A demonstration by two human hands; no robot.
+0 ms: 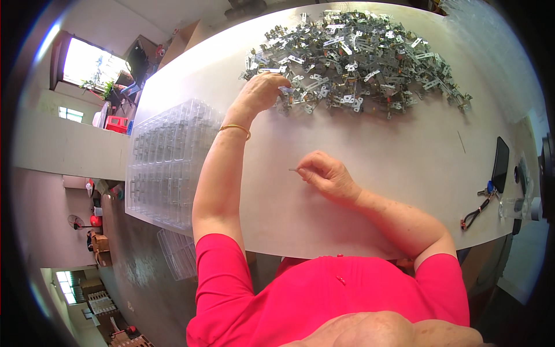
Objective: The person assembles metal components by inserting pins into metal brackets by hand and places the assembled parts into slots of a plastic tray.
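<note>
Red shirt (332, 298) nearest, right hand (329, 177) pinches a thin piece (293, 169), left hand (260, 92) at brackets (358, 63), grip unclear.

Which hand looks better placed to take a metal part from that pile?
Probably the left hand: it is at the left edge of the pile, while the right hand is farther off, pinching a thin rod.

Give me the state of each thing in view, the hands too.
Left hand, fingers bent at the heap's edge; grip unclear.
Right hand, thumb and fingers pinched shut on a slim piece.
Metal parts heap, loose and jumbled.
Clear compartment tray, lying flat, with parts in its compartments.
Thin rod, lying apart from the heap.
Black phone, lying flat, upper face dark.
</note>
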